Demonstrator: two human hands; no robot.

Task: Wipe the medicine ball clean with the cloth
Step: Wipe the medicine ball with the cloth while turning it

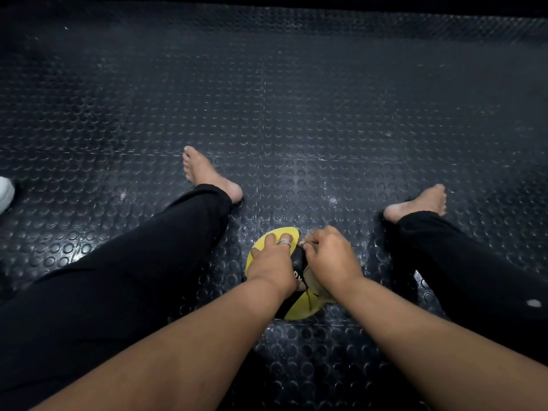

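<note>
From the head view, you are sitting on a dark rubber floor (296,114) studded with round bumps, legs spread in black trousers (133,277), both feet bare. Your left foot (204,176) lies ahead to the left, your right foot (421,203) out to the right, each resting on the floor.

Between your legs, on the floor and nearer your right leg than the left, sits the medicine ball (299,307), yellow with a black band carrying white lettering you can only partly read. Both of your forearms reach down to it.

Your left hand (271,262) lies on top of the ball's left side, its fingers (269,240) spread and pressed flat over the yellow surface; a silver ring (285,241) shows on one of them. They curl round nothing.

Your right hand (332,256) is on the ball's right side, touching your left hand near the black band. Its fingers are curled and bunched together on a pale cloth (311,277), which peeks out beyond the fingertips and again under the palm, lying against the ball.

At the far left edge, a white object (6,194) is cut off by the frame; you cannot tell what it is
</note>
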